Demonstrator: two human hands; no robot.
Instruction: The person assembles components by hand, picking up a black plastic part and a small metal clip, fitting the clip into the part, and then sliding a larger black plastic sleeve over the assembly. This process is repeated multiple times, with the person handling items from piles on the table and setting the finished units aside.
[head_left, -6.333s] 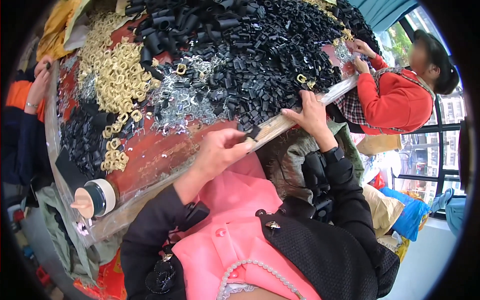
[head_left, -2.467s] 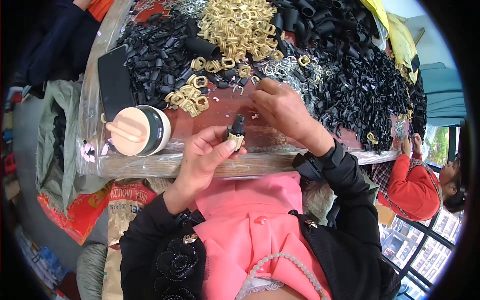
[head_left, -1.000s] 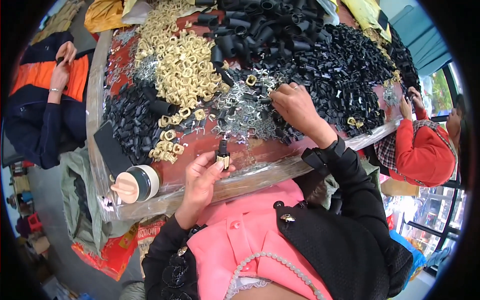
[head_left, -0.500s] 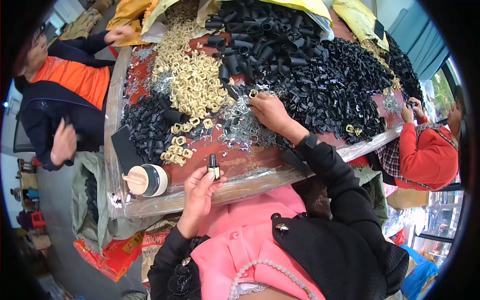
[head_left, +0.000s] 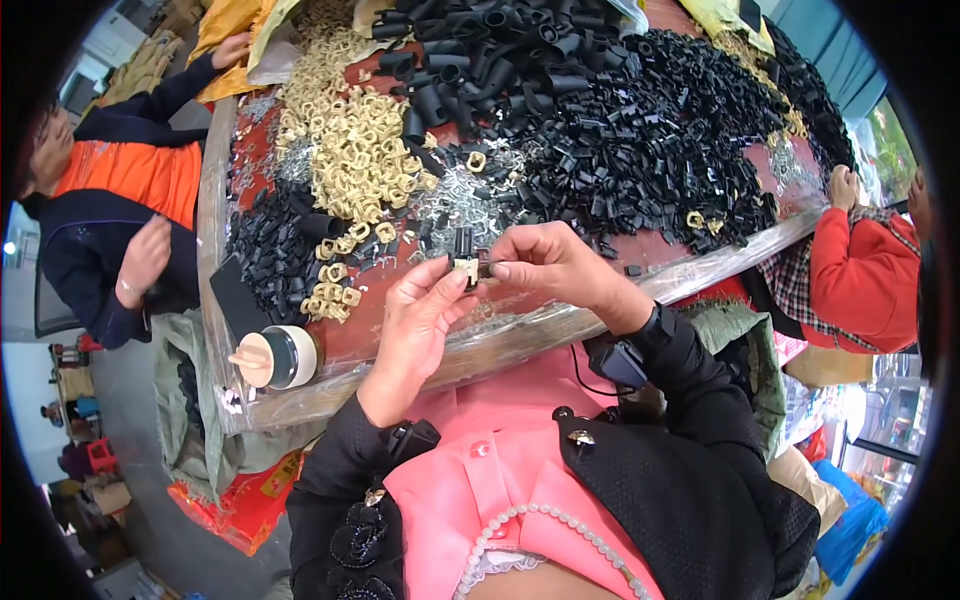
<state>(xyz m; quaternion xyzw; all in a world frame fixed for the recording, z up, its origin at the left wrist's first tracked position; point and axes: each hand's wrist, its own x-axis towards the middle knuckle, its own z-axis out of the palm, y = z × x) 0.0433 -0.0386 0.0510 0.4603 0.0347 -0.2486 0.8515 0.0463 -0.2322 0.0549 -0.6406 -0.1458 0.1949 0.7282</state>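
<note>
Right hand (head_left: 548, 265) moved to black-and-cream part (head_left: 465, 262) | left hand (head_left: 414, 318) grips it

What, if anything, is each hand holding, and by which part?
The left hand pinches a black-and-cream piece at its cream section. Beside it, whether the right hand holds anything cannot be told.

The left hand (head_left: 420, 318) holds a small black-and-cream part (head_left: 464, 264) between thumb and fingers above the near side of a red table (head_left: 375, 305). The right hand (head_left: 550, 262) comes to the part's right side, fingertips close together; anything between them is too small to tell. Farther off lie silver clips (head_left: 455, 198), with cream rings (head_left: 350, 165) to the left, small black pieces (head_left: 640, 150) to the right and black tubes (head_left: 500, 60) beyond. A lidded jar (head_left: 290, 357) stands at the near left corner. One co-worker (head_left: 130, 180) sits left, another (head_left: 860, 285) right.
</note>
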